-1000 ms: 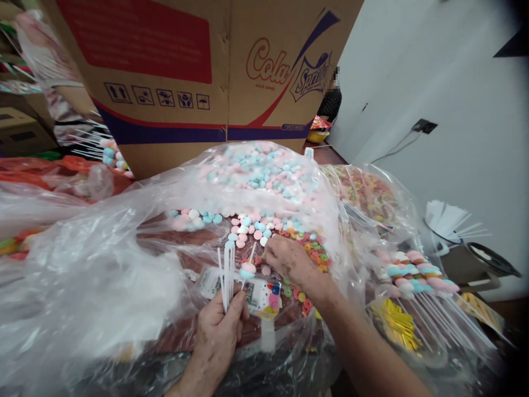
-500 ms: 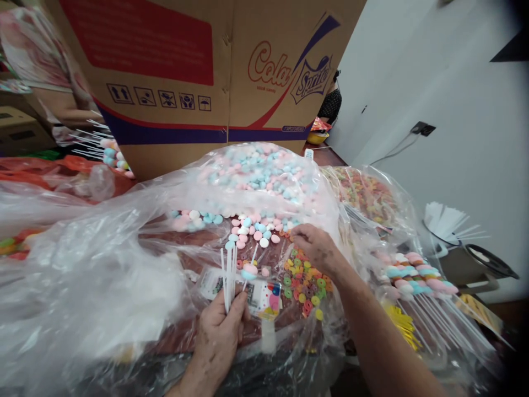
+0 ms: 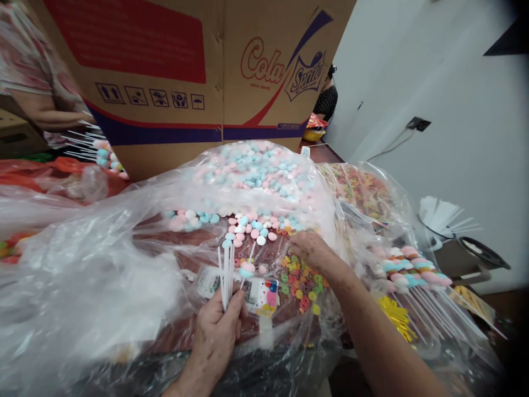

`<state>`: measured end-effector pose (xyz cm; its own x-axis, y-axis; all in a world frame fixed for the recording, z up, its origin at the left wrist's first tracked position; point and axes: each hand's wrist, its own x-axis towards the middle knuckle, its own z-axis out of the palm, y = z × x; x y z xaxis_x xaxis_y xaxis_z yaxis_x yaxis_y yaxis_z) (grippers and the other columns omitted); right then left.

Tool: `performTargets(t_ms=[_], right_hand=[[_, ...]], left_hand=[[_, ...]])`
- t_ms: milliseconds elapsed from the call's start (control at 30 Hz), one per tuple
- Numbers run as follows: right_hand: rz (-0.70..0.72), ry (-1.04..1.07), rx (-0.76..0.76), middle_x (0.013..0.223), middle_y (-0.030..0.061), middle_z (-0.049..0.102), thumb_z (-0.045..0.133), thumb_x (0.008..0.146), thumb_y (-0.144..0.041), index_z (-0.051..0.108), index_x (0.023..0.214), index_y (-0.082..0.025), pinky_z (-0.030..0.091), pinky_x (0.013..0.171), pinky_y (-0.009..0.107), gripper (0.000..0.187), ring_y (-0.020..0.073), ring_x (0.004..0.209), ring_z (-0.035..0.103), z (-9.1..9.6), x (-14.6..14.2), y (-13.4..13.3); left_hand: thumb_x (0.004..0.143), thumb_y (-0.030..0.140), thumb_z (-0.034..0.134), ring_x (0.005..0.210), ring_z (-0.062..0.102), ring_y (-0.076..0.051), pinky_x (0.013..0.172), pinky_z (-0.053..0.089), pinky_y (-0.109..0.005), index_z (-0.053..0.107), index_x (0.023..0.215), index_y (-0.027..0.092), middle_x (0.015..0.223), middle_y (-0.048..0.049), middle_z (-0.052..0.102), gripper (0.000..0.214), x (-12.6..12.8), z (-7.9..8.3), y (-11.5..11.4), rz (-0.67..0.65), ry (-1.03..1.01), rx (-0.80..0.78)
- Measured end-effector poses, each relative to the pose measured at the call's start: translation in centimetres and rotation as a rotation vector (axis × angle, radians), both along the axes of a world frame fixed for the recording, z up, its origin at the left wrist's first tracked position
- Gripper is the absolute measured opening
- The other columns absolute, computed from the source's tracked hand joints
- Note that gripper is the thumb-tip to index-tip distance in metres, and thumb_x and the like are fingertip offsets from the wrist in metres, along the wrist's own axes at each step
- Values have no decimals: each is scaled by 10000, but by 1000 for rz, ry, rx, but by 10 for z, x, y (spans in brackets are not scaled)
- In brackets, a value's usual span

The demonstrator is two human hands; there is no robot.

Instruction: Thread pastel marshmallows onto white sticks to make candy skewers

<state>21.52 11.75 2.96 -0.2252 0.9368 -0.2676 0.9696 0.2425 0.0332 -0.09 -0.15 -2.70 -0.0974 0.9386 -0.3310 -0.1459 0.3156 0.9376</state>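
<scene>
Several white sticks (image 3: 225, 278) stand upright in my left hand (image 3: 217, 331), which is closed around them. One of these leans right and carries pink and blue marshmallows (image 3: 247, 269) threaded partway along it. My right hand (image 3: 312, 251) is at the upper edge of a pile of ring candies (image 3: 300, 281) in green, yellow, orange and red. Its fingers are bent down among the rings, and whether they pinch one is hidden. Loose pink, white and blue marshmallows (image 3: 252, 229) spill from the mouth of a big clear bag (image 3: 260, 171) beyond my hands.
A large cardboard box (image 3: 165, 121) stands behind the bag. Finished marshmallow skewers (image 3: 413, 267) lie at right, near a pot of white sticks (image 3: 440, 218). A bag of ring candies (image 3: 359, 184) sits behind them. Crumpled plastic (image 3: 103, 292) covers the left; a person (image 3: 37, 82) stands beyond.
My right hand has sunk slightly lower toward the ring candies, its fingers now bent down at the pile. My left hand keeps the sticks. The whole view has shifted a little.
</scene>
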Motion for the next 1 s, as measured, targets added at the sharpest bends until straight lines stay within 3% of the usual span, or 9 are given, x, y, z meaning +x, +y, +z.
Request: performTargets(t_ms=[167, 367, 467, 533, 600, 700, 767, 867, 1000], right_hand=[[-4, -30, -10, 931, 108, 731, 491, 872, -92, 715, 880, -149, 408, 714, 257, 231, 200, 844, 640, 4, -2, 0], [-61, -60, 100, 1076, 137, 682, 416, 917, -109, 654, 1006, -154, 426, 807, 305, 259, 242, 1003, 616, -2, -14, -15], [-146, 3, 137, 1017, 145, 684, 409, 886, -78, 641, 974, -135, 430, 791, 322, 255, 254, 975, 622, -5, -18, -20], [-216, 226, 174, 927, 108, 689, 445, 868, -107, 632, 984, -146, 440, 753, 307, 224, 226, 885, 632, -5, -20, -22], [-277, 627, 177, 862, 57, 681, 505, 851, -181, 623, 1043, -165, 458, 695, 283, 226, 188, 779, 630, -6, -21, -24], [-339, 1239, 81, 829, 22, 680, 621, 791, -314, 653, 1045, -182, 497, 649, 283, 288, 163, 691, 631, -11, -27, -31], [-375, 1466, 31, 804, 19, 689, 703, 730, -364, 692, 967, -187, 518, 650, 296, 296, 166, 679, 643, -16, -32, -36], [-376, 1598, 59, 759, 13, 689, 765, 682, -375, 714, 898, -198, 524, 624, 291, 284, 165, 665, 644, -22, -38, -41], [-280, 1492, 169, 816, 22, 668, 728, 728, -334, 715, 874, -209, 514, 631, 270, 193, 150, 700, 615, -24, -39, -44]], left_hand=[[675, 592, 705, 296, 340, -62, 320, 239, -176, 565, 632, 193, 397, 87, 482, 426, -1, 4, 0, -14, -15, 1], [678, 599, 686, 292, 318, -67, 321, 227, -182, 556, 594, 198, 344, 98, 407, 429, 0, 1, 1, -11, 26, 17], [690, 599, 683, 304, 326, -67, 320, 222, -181, 560, 591, 196, 370, 91, 422, 433, 0, -3, 2, -11, 15, 36], [721, 574, 675, 313, 333, -69, 326, 229, -180, 567, 588, 193, 376, 87, 424, 417, -1, -5, 1, -32, 31, 41], [747, 532, 675, 325, 337, -73, 334, 236, -181, 584, 594, 190, 380, 85, 422, 386, -1, -5, 0, -56, 53, 43], [748, 475, 687, 343, 342, -80, 337, 255, -187, 651, 671, 180, 427, 69, 477, 307, 1, -7, -1, -70, 38, 62], [744, 457, 684, 359, 359, -88, 350, 297, -194, 697, 748, 177, 472, 57, 517, 281, 4, -9, -2, -57, 15, 77], [750, 450, 673, 387, 396, -104, 390, 355, -206, 709, 745, 184, 488, 53, 519, 268, 6, -11, -2, -49, 33, 86], [782, 423, 639, 426, 429, -118, 411, 357, -201, 695, 700, 190, 499, 46, 527, 252, 3, -11, 0, -122, 120, 112]])
